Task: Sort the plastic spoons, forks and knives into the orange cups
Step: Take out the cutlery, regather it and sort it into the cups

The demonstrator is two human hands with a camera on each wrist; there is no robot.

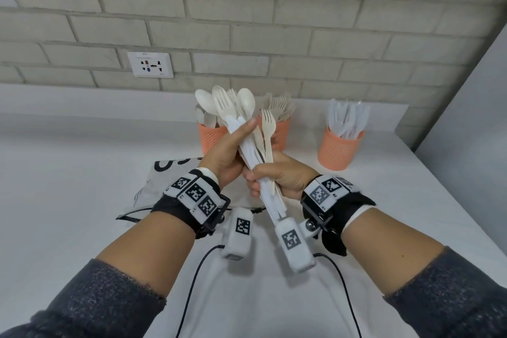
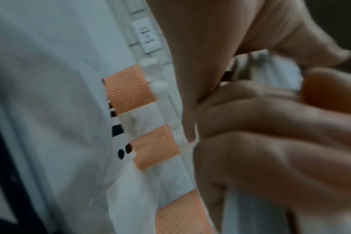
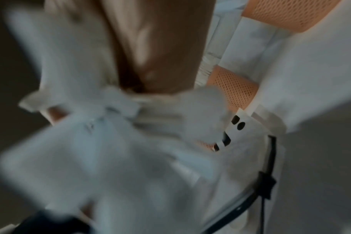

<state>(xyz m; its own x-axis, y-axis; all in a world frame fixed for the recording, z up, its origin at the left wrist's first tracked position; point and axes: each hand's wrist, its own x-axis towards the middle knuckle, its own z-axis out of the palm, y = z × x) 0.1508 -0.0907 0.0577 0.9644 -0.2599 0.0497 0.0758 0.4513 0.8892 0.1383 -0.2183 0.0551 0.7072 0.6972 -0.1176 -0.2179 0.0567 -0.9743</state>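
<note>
White table (image 1: 82, 173) fills the lower field; its back edge meets the brick wall (image 1: 247, 8) at 12 o'clock, and its right edge runs diagonally from 2 toward 4 o'clock. Open surface lies at 9 o'clock and between the middle and right cups. A printed white bag (image 1: 162, 175) lies flat at 10 o'clock of the hands, under the left wrist. Three orange mesh cups stand along the back: the spoon cup (image 1: 210, 140) at 12 o'clock behind the hands, the fork cup (image 1: 279, 129) just beside it to the right, and the knife cup (image 1: 338, 149) well apart at 2 o'clock, near the right edge. Mixed bundle of cutlery (image 1: 247, 129) is held above the table, in front of the spoon and fork cups, heads up and fanned. Right hand (image 1: 282, 175) is fisted round the handles low down. Left hand (image 1: 227, 151) is wrapped round the bundle higher up, thumb across the front. Wall socket (image 1: 150, 64) sits at 11 o'clock. Wrist views are blurred; finger detail not readable there.
</note>
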